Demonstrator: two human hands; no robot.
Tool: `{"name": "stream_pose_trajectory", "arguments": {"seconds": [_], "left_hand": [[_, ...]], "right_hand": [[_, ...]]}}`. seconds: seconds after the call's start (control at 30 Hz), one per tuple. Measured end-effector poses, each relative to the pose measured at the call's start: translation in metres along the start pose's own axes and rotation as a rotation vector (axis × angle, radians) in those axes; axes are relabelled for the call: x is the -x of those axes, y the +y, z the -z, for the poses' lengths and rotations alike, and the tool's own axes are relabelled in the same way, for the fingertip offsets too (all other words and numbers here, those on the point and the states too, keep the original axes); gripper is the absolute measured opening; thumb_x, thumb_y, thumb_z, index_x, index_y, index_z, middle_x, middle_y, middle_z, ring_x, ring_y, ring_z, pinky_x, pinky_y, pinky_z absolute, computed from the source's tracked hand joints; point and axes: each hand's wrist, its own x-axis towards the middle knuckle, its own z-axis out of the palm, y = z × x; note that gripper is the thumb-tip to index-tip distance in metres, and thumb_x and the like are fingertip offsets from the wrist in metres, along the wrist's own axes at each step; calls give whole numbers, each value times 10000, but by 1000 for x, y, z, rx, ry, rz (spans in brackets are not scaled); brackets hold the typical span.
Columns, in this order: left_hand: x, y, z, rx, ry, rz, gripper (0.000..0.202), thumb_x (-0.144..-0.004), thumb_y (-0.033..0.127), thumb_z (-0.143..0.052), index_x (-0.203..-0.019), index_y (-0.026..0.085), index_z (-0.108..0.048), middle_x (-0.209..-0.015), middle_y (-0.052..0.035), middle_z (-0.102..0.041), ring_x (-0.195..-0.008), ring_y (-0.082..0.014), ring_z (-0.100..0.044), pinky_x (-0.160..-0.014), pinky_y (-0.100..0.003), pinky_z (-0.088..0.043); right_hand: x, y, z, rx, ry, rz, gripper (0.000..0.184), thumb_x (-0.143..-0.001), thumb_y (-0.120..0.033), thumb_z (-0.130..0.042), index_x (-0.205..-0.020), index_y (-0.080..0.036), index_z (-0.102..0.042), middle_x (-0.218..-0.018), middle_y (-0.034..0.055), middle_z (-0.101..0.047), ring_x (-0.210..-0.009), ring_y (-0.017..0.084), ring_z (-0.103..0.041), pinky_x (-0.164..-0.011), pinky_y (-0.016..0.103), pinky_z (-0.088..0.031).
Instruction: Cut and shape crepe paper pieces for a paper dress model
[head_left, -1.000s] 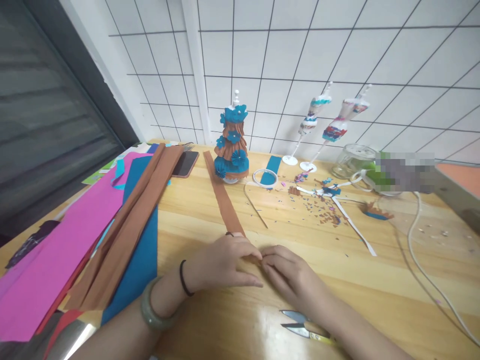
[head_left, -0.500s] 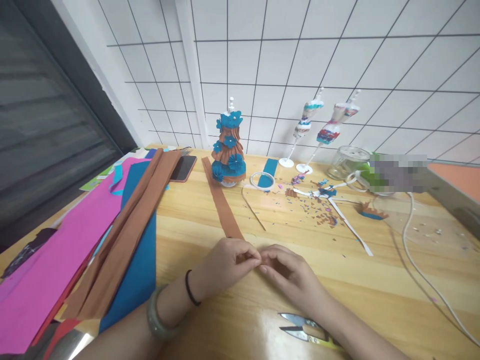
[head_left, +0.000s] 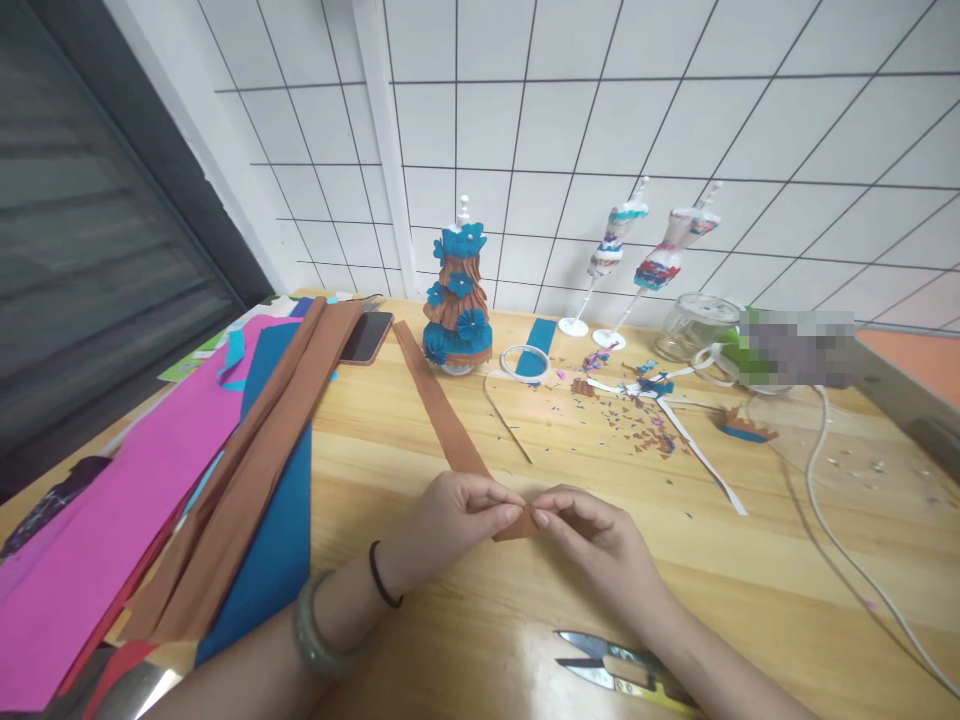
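Note:
A long brown crepe paper strip (head_left: 444,415) runs from near the phone toward me, and both my hands pinch its near end. My left hand (head_left: 469,515) grips the edge between thumb and forefinger. Close beside it, my right hand (head_left: 592,530) pinches the same end, its fingertips almost touching the left ones. A corner of the strip shows below the fingertips. Thread snips (head_left: 611,665) with a yellow handle lie under my right forearm. Behind the strip stands a small dress form (head_left: 459,290) dressed in brown ruffles and blue paper flowers.
Folded crepe paper (head_left: 277,450) in brown, blue and pink is stacked at left beside a phone (head_left: 367,338). A white ring (head_left: 525,362), a thin wire (head_left: 506,418), paper scraps (head_left: 649,425), a glass jar (head_left: 694,325) and a white cable (head_left: 817,500) lie toward the right.
The strip has shifted slightly, its far end leftward, and its near corner now shows beneath my fingers. My right hand has moved a little to the right.

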Motion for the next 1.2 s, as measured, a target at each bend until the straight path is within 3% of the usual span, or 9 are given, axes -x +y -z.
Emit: {"name": "stream_pose_trajectory", "arguments": {"seconds": [0.27, 0.47, 0.63, 0.7, 1.03, 1.2], "left_hand": [[0, -1, -2, 38, -9, 28, 166, -728, 251, -641, -827, 121, -669, -782, -41, -699, -710, -123, -620, -616, -180, -439], [0, 2, -1, -41, -23, -5, 170, -765, 265, -587, -787, 118, -669, -640, -5, -631, -588, -96, -535, -523, -180, -358], [-2, 1, 0, -9, 13, -5, 190, -768, 285, -580, -775, 111, -656, -598, 6, -591, -545, -85, -486, -500, -184, -332], [-3, 0, 0, 7, 21, 2, 191, -767, 283, -582, -781, 107, -652, -592, 7, -587, -539, -80, -481, -497, -183, -332], [-4, -5, -3, 68, 65, 11, 287, -694, 216, -651, -955, 101, -620, -777, -55, -671, -699, -132, -604, -616, -223, -446], [-3, -4, -3, 38, 63, -47, 207, -726, 196, -605, -912, 113, -643, -812, -59, -679, -702, -122, -599, -597, -199, -432]], "right_hand": [[1, -4, -2, 9, 3, -16, 125, -789, -314, -599, -784, -195, -637, -762, 18, -661, -715, 146, -589, -656, 225, -459], [0, -4, -3, 65, 3, -14, 190, -802, -349, -578, -719, -186, -628, -719, 26, -647, -686, 153, -578, -644, 246, -457], [-1, 3, -3, -62, 40, -87, 211, -733, -366, -653, -848, -189, -645, -769, 36, -675, -707, 162, -607, -649, 262, -485], [-2, 6, -3, -88, 60, -98, 204, -711, -356, -676, -816, -184, -647, -728, 27, -674, -662, 147, -602, -623, 250, -481], [-4, 3, -3, -47, 81, -70, 201, -703, -371, -672, -729, -174, -643, -649, 16, -654, -591, 134, -578, -558, 238, -464], [-3, 1, -2, -6, 71, -9, 162, -724, -347, -654, -718, -185, -652, -672, 29, -663, -620, 147, -601, -578, 246, -488]]}}
